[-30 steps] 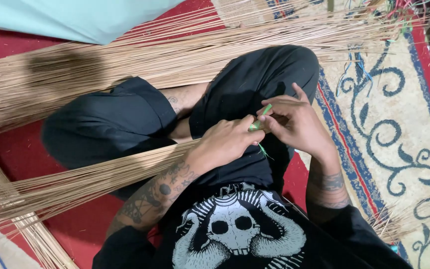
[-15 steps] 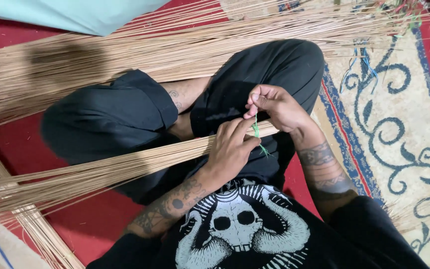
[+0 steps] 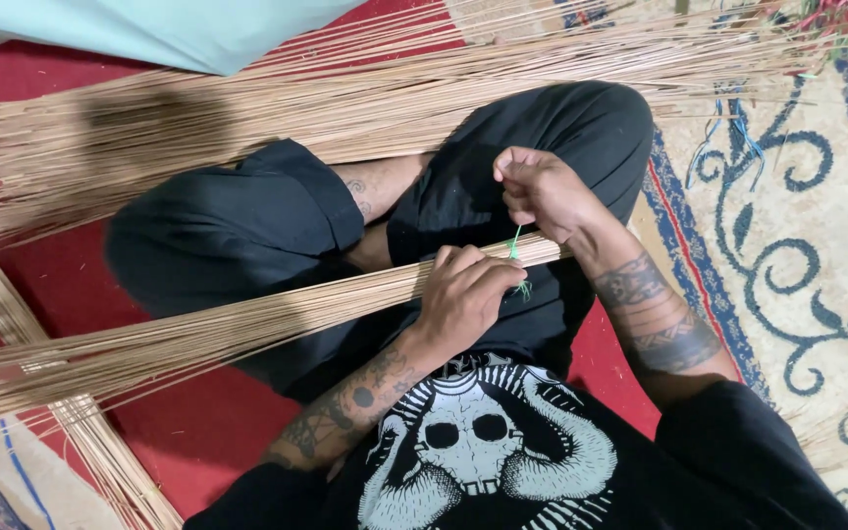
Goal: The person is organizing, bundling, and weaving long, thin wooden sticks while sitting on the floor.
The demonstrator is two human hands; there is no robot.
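Note:
I sit cross-legged in black clothes. A bundle of thin tan sticks (image 3: 198, 334) lies across my lap, running out to the left. My left hand (image 3: 463, 299) is closed around the bundle near its right end. My right hand (image 3: 537, 191) is raised a little above it, fingers pinched on a thin green string (image 3: 515, 247) that runs down to the bundle beside my left hand. A short frayed end of the string hangs below the bundle.
A wide spread of the same tan sticks (image 3: 345, 88) lies across the floor beyond my knees. A red mat (image 3: 198, 432) is under me, a patterned cream and blue rug (image 3: 787, 245) to the right, pale blue cloth (image 3: 179, 29) at the top left.
My right hand has lifted up and away from the bundle, pulling the green string taut. My left hand has slid over the bundle's end and stays clamped on it.

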